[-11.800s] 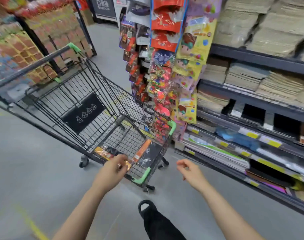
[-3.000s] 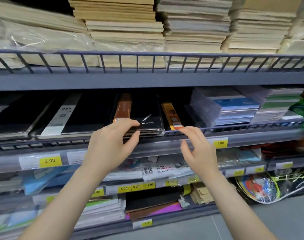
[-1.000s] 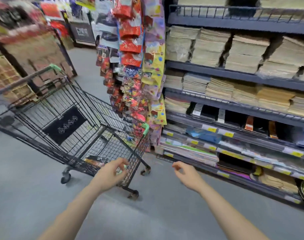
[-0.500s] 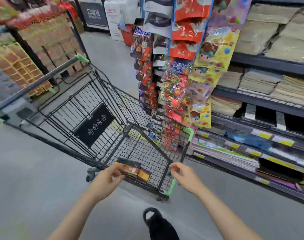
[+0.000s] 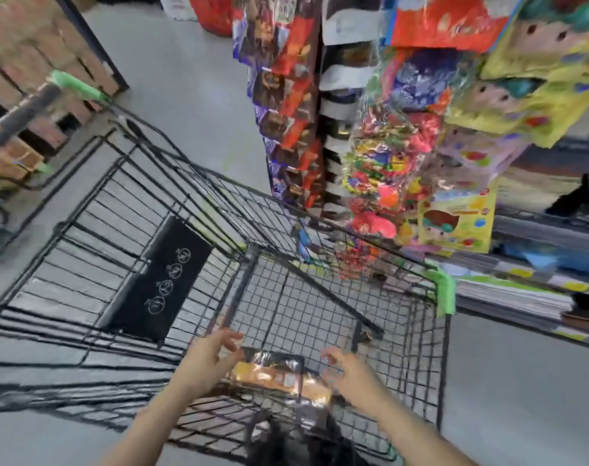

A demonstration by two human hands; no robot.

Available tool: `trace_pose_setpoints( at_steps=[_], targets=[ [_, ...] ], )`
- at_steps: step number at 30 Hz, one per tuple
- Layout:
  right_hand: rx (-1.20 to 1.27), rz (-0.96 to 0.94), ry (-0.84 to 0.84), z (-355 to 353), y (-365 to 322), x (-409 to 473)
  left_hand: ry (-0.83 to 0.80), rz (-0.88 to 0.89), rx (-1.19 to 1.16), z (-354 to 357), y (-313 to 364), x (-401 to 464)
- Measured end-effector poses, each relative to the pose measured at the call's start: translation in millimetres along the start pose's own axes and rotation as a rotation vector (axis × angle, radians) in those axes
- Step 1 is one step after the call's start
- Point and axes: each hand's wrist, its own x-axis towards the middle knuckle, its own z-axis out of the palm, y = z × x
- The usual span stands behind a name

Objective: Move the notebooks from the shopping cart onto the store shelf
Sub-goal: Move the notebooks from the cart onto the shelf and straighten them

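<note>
Presently noted: black wire shopping cart (image 5: 172, 210) standing on grey floor (image 5: 192, 105), green-capped handle at far left, green corner guard at right. Lying flat on the cart's mesh bottom at the near end: one notebook (image 5: 279, 378), orange band across a dark cover, shrink-wrapped, glare on the wrap. Left hand (image 5: 204, 359) reaching into the basket just left of the notebook, fingers spread and slightly bent, tips at the notebook's left edge; contact not confirmable owing to motion blur. Right hand (image 5: 351, 371) reaching in just right of the notebook, fingers apart and curved, holding nothing visible; contact likewise not confirmable. Notebook between the two hands, not lifted. Black placard (image 5: 162, 280) with white round symbols fixed to the cart's child-seat flap, left of centre. Hanging rack of coloured packets (image 5: 383, 156) far right of the cart. Store shelf (image 5: 535, 264) at right edge, stacked with flat paper goods, yellow price tags on its rail. Stacked brown cartons (image 5: 20, 55) far left.
</note>
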Motion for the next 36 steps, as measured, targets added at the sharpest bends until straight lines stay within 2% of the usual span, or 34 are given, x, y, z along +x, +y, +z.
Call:
trace_pose_setpoints(
  at_steps=[2,4,8,10,12,15,17,21,24,29,32,35,36],
  targets=[
    [-0.010,0.024,-0.015,15,4,24,-0.143,-0.031,0.104,13,-22,28],
    [-0.056,0.071,-0.004,31,13,50,-0.267,0.002,0.307,28,-44,60],
    [-0.250,0.183,-0.044,61,35,91,-0.581,0.216,0.740,65,-73,108],
    [-0.340,0.209,-0.069,78,49,108,-0.632,0.266,0.819,90,-89,129],
    [-0.427,0.221,-0.104,95,61,120,-0.665,0.243,0.837,110,-96,141],
    [-0.553,0.222,-0.129,113,74,127,-0.653,0.270,0.833,125,-95,148],
    [-0.540,0.236,-0.077,116,79,131,-0.621,0.307,0.798,126,-101,152],
    [-0.298,0.272,0.017,103,82,135,-0.553,0.322,0.696,108,-101,163],
    [-0.165,0.339,0.100,79,80,127,-0.451,0.451,0.694,95,-81,191],
    [0.141,0.493,0.443,46,86,115,-0.390,0.620,0.865,100,-42,247],
    [0.303,0.501,0.610,38,90,111,-0.287,0.516,0.710,109,-30,241],
    [0.480,0.492,0.630,35,89,107,-0.055,0.177,0.145,116,-46,208],
    [0.511,0.490,0.632,35,89,106,-0.029,0.036,0.023,118,-53,197]
  ],
)
